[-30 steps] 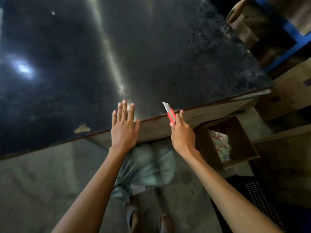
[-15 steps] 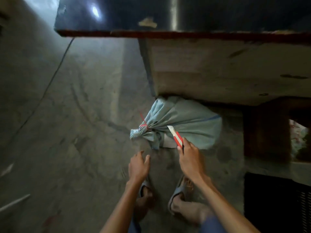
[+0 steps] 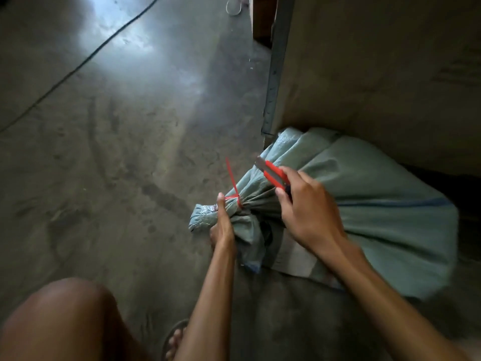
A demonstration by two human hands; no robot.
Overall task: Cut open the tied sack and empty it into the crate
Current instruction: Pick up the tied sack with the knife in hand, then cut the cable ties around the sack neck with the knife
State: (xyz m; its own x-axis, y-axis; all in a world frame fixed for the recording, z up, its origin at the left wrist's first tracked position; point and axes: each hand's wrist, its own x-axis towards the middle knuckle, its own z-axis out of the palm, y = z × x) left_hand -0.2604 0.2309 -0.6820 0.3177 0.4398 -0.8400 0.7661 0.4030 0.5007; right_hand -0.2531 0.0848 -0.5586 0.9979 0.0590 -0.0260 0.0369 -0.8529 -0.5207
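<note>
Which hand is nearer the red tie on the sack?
The left hand grips the sack's neck beside the red tie; the right hand, holding the cutter, is farther right.

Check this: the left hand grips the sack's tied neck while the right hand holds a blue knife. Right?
Wrong colour: the head view shows a red knife in the right hand. The left hand does grip the tied neck of the sack.

Concrete floor (image 3: 130,178) beside a wooden panel (image 3: 377,74)
A dark cable (image 3: 75,70) crosses the floor; a metal strip (image 3: 273,74) edges the panel.
</note>
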